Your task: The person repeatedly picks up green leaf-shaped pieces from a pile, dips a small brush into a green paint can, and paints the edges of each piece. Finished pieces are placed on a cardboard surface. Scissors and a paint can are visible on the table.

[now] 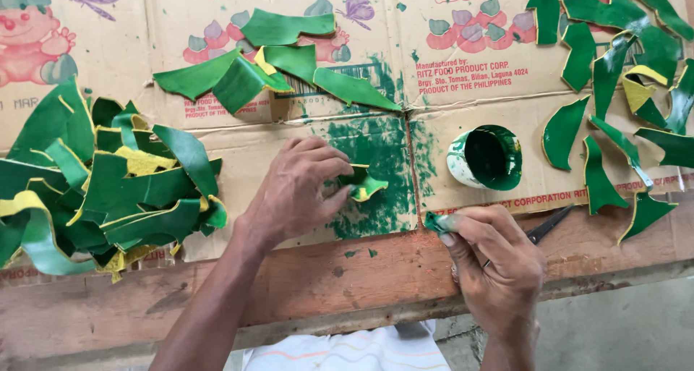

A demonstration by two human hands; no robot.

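My left hand (pixel 296 190) presses its fingers on a small curved piece, green on top and yellow underneath (pixel 363 184), lying on a green-stained patch of cardboard (pixel 376 150). My right hand (pixel 499 262) grips a small green-smeared applicator (pixel 437 223) at the table's front edge, its tip pointing left toward the piece. A white cup (pixel 483 158) with green paint inside lies tipped on the cardboard just above my right hand.
A pile of green and yellow cut pieces (pixel 94 183) lies at the left. More painted pieces (pixel 275 67) are spread at the top centre and others (pixel 622 89) at the right. Flattened printed cardboard covers a wooden bench (pixel 347 277). A dark blade (pixel 549 225) lies by my right hand.
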